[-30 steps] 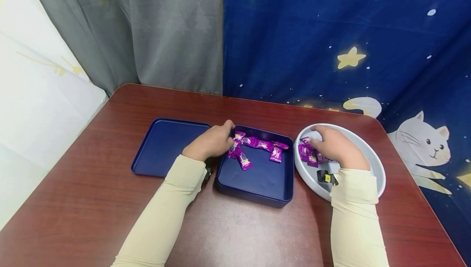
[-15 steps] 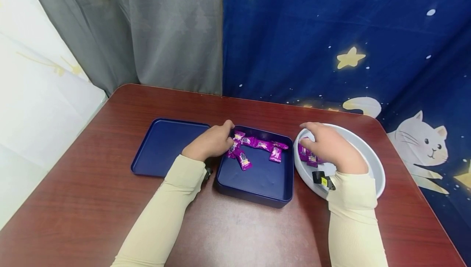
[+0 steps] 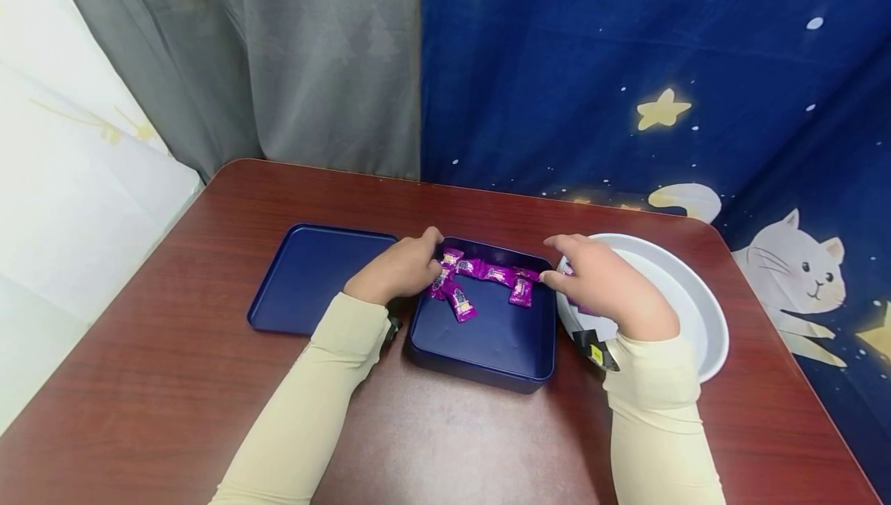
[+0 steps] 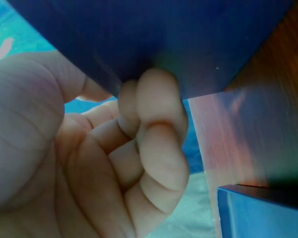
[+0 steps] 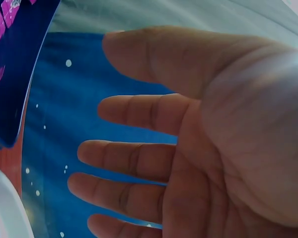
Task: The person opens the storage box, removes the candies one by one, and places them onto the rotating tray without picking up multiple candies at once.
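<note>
My left hand (image 3: 397, 271) grips the far left corner of a dark blue square box (image 3: 497, 342). In the left wrist view its thumb and curled fingers meet the box wall (image 4: 154, 34). Several purple-wrapped candies (image 3: 461, 304) lie along the box's far and left sides. My right hand (image 3: 612, 288) hovers over the left part of a round white tray (image 3: 718, 319), close to the box's right edge. Seen from the right wrist, that hand (image 5: 188, 144) has its fingers spread and straight, holding nothing. Purple candies (image 3: 570, 270) in the tray are mostly hidden beneath it.
A flat dark blue lid (image 3: 302, 281) lies left of the box, partly behind the left hand and sleeve. All stands on a reddish-brown wooden table (image 3: 174, 381). Grey (image 3: 334, 64) and blue star-patterned curtains (image 3: 557, 64) hang behind the table.
My right hand has moved left from over the tray's candies toward the box, covering more of them. My left hand stays at the box corner.
</note>
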Action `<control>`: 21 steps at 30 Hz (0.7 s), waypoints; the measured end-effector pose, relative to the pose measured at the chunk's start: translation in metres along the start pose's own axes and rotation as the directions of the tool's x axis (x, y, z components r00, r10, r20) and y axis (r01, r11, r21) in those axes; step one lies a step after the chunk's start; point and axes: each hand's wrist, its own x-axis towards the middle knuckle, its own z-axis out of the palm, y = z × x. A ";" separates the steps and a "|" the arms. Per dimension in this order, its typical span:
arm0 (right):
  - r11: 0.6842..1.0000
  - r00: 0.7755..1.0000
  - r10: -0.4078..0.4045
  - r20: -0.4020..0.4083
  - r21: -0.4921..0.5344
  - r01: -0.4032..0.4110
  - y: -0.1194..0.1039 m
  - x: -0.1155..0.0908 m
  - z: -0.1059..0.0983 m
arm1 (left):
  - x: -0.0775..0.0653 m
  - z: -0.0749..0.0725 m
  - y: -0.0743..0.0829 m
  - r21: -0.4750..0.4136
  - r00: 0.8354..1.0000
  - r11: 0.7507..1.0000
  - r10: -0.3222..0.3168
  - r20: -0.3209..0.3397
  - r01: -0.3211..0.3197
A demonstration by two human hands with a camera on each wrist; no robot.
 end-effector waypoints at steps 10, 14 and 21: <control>0.998 0.998 -0.054 -0.037 -0.020 0.054 -0.016 0.009 0.010 | 0.001 0.000 0.000 0.005 1.000 1.000 0.010 -0.003 -0.010; 0.997 0.996 -0.073 -0.048 -0.016 0.072 -0.022 0.013 0.015 | 0.001 0.000 -0.001 0.006 1.000 1.000 0.018 -0.006 -0.018; 0.996 0.997 -0.074 -0.032 -0.044 0.072 -0.026 0.022 0.028 | 0.001 0.001 -0.001 0.003 1.000 1.000 0.014 -0.007 -0.014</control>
